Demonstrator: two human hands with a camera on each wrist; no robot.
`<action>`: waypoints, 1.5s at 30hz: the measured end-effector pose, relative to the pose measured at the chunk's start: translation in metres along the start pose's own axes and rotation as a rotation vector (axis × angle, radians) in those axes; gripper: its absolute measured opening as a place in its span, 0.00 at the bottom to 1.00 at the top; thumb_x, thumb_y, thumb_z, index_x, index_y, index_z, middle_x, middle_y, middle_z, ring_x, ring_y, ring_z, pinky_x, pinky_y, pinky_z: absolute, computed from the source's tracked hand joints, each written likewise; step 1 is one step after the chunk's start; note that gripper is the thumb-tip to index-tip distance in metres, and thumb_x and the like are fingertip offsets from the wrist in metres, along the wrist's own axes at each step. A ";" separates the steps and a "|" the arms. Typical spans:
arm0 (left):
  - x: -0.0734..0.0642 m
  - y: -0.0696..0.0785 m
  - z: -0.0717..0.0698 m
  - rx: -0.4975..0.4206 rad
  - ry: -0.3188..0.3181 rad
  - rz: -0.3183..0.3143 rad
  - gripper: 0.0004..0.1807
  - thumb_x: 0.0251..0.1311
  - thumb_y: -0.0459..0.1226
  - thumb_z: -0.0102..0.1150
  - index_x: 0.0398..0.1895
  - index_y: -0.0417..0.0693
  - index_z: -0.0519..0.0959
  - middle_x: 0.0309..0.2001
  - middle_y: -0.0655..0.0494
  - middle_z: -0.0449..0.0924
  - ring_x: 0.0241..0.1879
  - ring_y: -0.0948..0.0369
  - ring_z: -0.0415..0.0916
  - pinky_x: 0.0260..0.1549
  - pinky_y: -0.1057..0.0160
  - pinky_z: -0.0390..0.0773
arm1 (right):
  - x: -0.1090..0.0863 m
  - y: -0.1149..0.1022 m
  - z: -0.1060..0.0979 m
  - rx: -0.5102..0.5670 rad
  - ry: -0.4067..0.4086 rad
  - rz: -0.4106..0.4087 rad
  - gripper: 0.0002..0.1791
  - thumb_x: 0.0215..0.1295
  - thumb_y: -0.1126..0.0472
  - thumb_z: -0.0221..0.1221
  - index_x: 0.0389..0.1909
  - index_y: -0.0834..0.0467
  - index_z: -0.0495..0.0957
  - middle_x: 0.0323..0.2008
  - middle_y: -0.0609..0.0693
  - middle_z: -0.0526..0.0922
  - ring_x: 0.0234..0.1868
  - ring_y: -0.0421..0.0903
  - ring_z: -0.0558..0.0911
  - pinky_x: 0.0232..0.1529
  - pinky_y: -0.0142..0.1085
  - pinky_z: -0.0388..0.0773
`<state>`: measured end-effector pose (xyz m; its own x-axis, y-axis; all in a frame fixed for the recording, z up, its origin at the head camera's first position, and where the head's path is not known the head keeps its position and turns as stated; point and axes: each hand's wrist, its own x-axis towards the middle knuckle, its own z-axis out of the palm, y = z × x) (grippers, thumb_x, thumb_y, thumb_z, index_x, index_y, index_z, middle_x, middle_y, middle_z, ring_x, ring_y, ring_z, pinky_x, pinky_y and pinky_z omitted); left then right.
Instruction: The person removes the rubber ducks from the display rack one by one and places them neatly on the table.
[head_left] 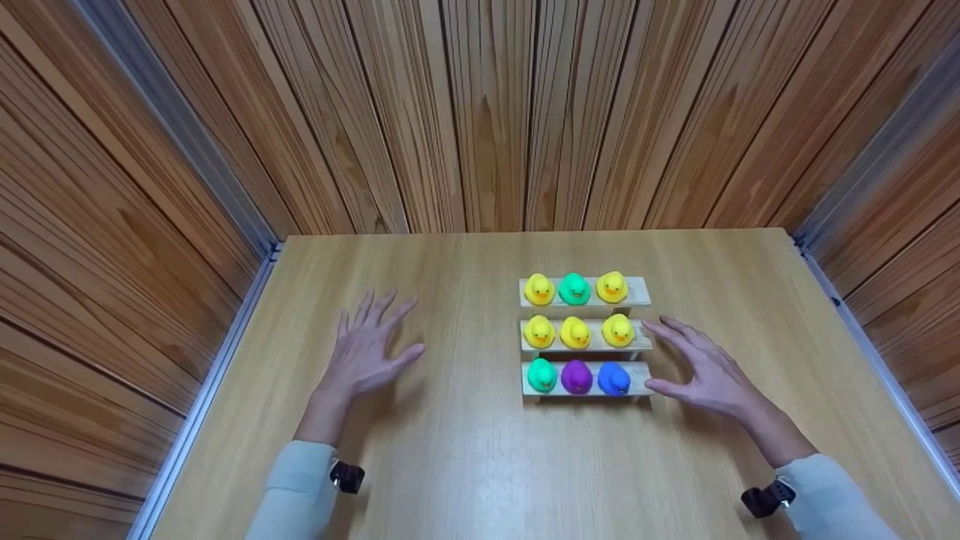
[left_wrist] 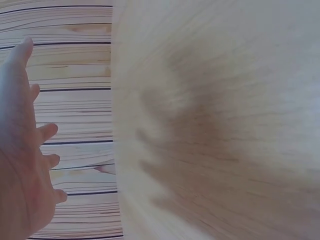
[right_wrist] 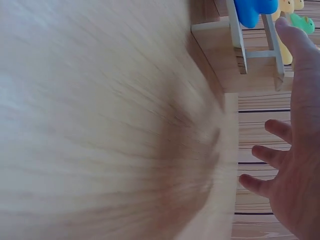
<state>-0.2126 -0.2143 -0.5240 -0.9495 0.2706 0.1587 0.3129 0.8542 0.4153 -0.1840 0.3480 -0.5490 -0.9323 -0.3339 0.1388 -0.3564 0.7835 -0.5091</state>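
A three-tier wooden rack [head_left: 640, 291] stands right of centre on the table, with three rubber ducks on each tier. On the top tier a green duck [head_left: 575, 289] sits between two yellow ones. Yellow ducks [head_left: 576, 333] fill the middle tier. The lowest holds a green duck [head_left: 541, 376], a purple duck [head_left: 577, 377] and a blue duck [head_left: 614, 379]. My right hand [head_left: 709, 373], fingers spread and holding nothing, hovers beside the rack's right end; whether it touches is unclear. Over the table to the left, my left hand [head_left: 367, 351] is spread out with nothing in it.
The wooden table [head_left: 465, 457] runs back to a plank wall [head_left: 487, 120]. Metal rails [head_left: 206, 390] border the table at left and right, with more plank walls beyond them. Both hands cast shadows on the tabletop.
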 end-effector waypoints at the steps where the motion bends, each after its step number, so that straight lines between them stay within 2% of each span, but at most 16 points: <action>1: 0.000 0.001 0.000 -0.005 0.001 0.001 0.44 0.72 0.62 0.62 0.89 0.66 0.65 0.91 0.43 0.59 0.92 0.32 0.46 0.83 0.13 0.42 | 0.001 0.001 0.001 0.016 -0.009 0.012 0.50 0.69 0.40 0.74 0.89 0.41 0.64 0.86 0.70 0.64 0.82 0.79 0.67 0.71 0.89 0.65; 8: 0.003 0.007 -0.002 -0.030 0.005 0.019 0.44 0.73 0.60 0.63 0.89 0.67 0.65 0.90 0.43 0.62 0.92 0.31 0.47 0.84 0.13 0.42 | 0.002 0.005 0.010 0.164 -0.076 0.081 0.50 0.73 0.42 0.72 0.90 0.39 0.60 0.89 0.65 0.61 0.86 0.77 0.60 0.74 0.90 0.56; 13: 0.007 0.013 -0.005 -0.039 0.002 0.031 0.43 0.73 0.61 0.63 0.89 0.67 0.65 0.90 0.44 0.62 0.92 0.31 0.47 0.84 0.13 0.42 | 0.003 0.007 0.013 0.229 -0.100 0.104 0.51 0.73 0.43 0.73 0.91 0.40 0.58 0.90 0.61 0.60 0.87 0.76 0.59 0.74 0.88 0.54; 20: 0.017 0.023 -0.010 -0.059 0.010 0.041 0.43 0.73 0.62 0.62 0.89 0.69 0.66 0.89 0.44 0.64 0.93 0.33 0.46 0.83 0.13 0.43 | 0.004 0.005 0.013 0.211 -0.110 0.125 0.52 0.73 0.40 0.73 0.91 0.37 0.56 0.89 0.63 0.64 0.85 0.75 0.64 0.73 0.81 0.61; 28: 0.029 0.037 -0.010 -0.072 0.009 0.068 0.42 0.74 0.63 0.60 0.88 0.66 0.68 0.89 0.43 0.64 0.92 0.32 0.46 0.82 0.12 0.46 | 0.001 0.005 0.013 0.186 -0.109 0.130 0.52 0.73 0.41 0.73 0.91 0.36 0.56 0.84 0.67 0.70 0.82 0.75 0.65 0.70 0.78 0.62; 36: 0.046 0.061 -0.013 -0.074 -0.022 0.079 0.43 0.75 0.66 0.59 0.90 0.69 0.64 0.90 0.47 0.62 0.93 0.34 0.46 0.83 0.13 0.45 | -0.001 0.008 0.013 0.187 -0.109 0.138 0.52 0.74 0.40 0.73 0.91 0.35 0.55 0.85 0.67 0.69 0.82 0.75 0.64 0.70 0.77 0.60; 40: 0.057 0.072 -0.014 -0.108 -0.034 0.089 0.44 0.74 0.64 0.61 0.90 0.68 0.64 0.91 0.48 0.60 0.93 0.35 0.44 0.83 0.13 0.43 | 0.000 0.007 0.014 0.192 -0.112 0.140 0.53 0.74 0.40 0.73 0.91 0.34 0.54 0.86 0.67 0.68 0.82 0.75 0.63 0.71 0.78 0.60; 45: 0.071 0.085 -0.013 -0.124 -0.056 0.107 0.45 0.74 0.67 0.58 0.90 0.69 0.63 0.92 0.48 0.58 0.94 0.36 0.42 0.84 0.14 0.43 | 0.001 0.007 0.015 0.184 -0.110 0.147 0.52 0.73 0.39 0.73 0.91 0.34 0.55 0.85 0.67 0.70 0.82 0.75 0.64 0.71 0.78 0.60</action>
<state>-0.2536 -0.1285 -0.4656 -0.9095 0.3839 0.1595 0.4092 0.7587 0.5069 -0.1862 0.3453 -0.5647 -0.9573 -0.2867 -0.0365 -0.1912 0.7229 -0.6640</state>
